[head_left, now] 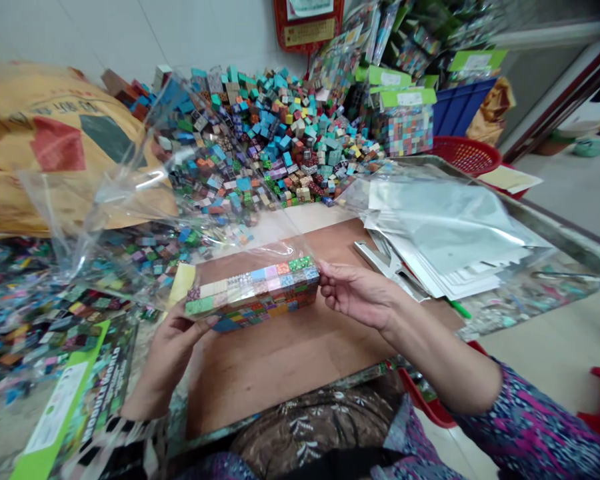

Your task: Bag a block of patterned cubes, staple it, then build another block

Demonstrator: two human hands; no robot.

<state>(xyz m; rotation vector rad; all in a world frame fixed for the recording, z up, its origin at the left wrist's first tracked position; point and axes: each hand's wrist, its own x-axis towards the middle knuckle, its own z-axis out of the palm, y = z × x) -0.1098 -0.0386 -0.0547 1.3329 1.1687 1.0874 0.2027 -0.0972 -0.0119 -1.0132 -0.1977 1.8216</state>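
While the left hand (pixel 171 341) clasps the bagged block stack (pixel 261 299) by its left end above the brown board (pixel 285 363), the right hand (pixel 359 293) pinches its right end near the stapler (pixel 393 270).

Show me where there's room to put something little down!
The board is bare between the held pack and its near edge. A smaller bare bit shows just behind the right hand, left of the stapler. It's crowded behind, with heaped cubes; on the left, with more cubes; and on the right, with papers.
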